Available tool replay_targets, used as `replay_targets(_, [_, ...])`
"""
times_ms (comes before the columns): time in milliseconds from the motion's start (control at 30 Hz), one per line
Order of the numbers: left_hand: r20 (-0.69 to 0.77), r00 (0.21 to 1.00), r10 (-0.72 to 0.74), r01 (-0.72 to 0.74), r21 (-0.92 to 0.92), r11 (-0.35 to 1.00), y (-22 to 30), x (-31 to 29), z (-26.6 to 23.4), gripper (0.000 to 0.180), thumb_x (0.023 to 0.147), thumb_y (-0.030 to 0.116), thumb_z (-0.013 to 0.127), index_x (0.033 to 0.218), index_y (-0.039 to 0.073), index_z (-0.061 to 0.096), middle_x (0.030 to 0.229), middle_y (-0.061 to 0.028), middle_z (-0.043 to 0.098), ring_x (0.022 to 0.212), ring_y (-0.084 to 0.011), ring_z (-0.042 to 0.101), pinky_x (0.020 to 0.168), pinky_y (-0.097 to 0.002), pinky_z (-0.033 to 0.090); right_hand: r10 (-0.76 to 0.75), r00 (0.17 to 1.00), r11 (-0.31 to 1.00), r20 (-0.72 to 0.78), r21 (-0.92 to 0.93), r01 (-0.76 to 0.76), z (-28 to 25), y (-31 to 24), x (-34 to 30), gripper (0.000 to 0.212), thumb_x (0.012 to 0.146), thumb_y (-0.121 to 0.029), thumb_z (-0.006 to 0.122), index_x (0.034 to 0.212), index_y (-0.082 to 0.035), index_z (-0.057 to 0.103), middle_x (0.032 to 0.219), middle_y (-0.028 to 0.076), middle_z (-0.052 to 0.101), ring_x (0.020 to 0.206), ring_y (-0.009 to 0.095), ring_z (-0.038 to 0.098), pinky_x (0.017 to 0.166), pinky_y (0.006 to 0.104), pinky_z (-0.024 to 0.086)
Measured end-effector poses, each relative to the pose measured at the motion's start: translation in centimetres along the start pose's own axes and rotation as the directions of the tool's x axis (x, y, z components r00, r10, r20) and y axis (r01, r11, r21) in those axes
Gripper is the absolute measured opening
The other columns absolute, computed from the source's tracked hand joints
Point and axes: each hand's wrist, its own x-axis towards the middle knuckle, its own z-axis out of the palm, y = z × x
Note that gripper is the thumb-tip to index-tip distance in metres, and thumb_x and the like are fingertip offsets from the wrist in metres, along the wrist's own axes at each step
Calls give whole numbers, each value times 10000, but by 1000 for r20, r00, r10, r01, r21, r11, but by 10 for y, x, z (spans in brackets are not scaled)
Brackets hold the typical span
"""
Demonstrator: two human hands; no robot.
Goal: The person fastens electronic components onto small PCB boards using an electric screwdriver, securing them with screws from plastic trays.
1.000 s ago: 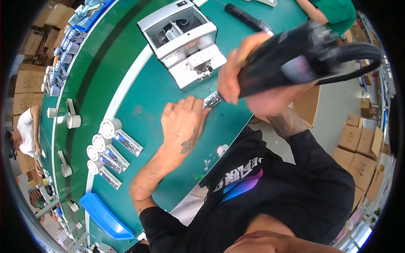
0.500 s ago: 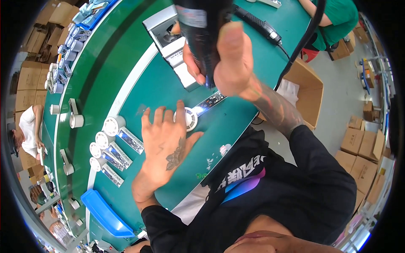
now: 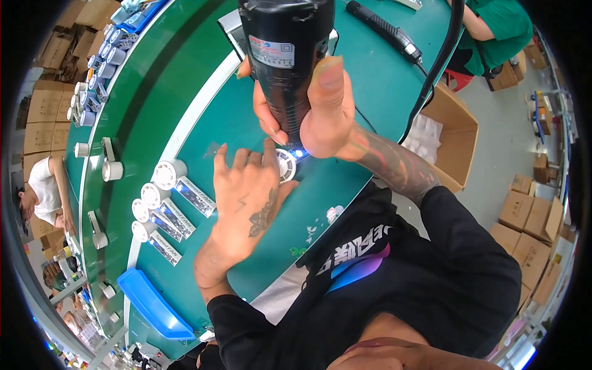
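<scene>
My right hand [image 3: 325, 117] is wrapped round a thick black electric screwdriver [image 3: 280, 77], held upright with its tip down. Below it, a white handheld fan [image 3: 286, 166] lies on the green table, with a lit strip of its open handle [image 3: 300, 153] showing at the tip. My right hand hides most of that handle, and I cannot see whether the tip touches it. My left hand [image 3: 246, 200] lies palm down, its index finger and thumb holding the round fan head at its side. To its left rest several similar white fans [image 3: 166, 175] with circuit boards showing in their handles.
A second black electric screwdriver [image 3: 385, 32] lies at the far right. A blue tray [image 3: 151, 305] sits at the lower left. Beyond a white rail runs a green conveyor [image 3: 139, 111] carrying fans. An open cardboard box [image 3: 459, 142] stands right of the table; a black cable hangs nearby.
The screwdriver and my right hand have come nearer and slightly left, with the tip now over the handle beside the fan head. My left hand stays at the fan.
</scene>
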Motion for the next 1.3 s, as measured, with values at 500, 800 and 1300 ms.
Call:
replay_targets(500, [36,998,57,-55,-39,998,-3,3,-6,499,826,374,792,1123,12,621,860,-109,693,951,-256,665,1053,-483,412,-109,991,975,71,202,93,1,22,-4,679,1023,-641,445,1168,16,533,663,16,562,499,47,472,452,216,377])
replay_targets(800, [13,997,79,-79,-51,996,0,4,-8,498,804,361,807,1124,18,639,873,-116,702,959,-263,659,1042,-474,416,-78,995,970,63,236,61,-2,16,-12,657,1012,-604,520,1189,29,507,649,39,567,499,62,502,455,247,422])
replay_targets(1300, [-20,1000,23,-24,-55,998,-2,-1,-2,584,808,383,804,1192,-31,655,919,-151,709,988,-309,648,1055,-482,409,-180,970,941,-162,-317,121,-29,-22,30,978,918,-867,210,1140,22,552,612,68,544,485,103,493,463,263,415])
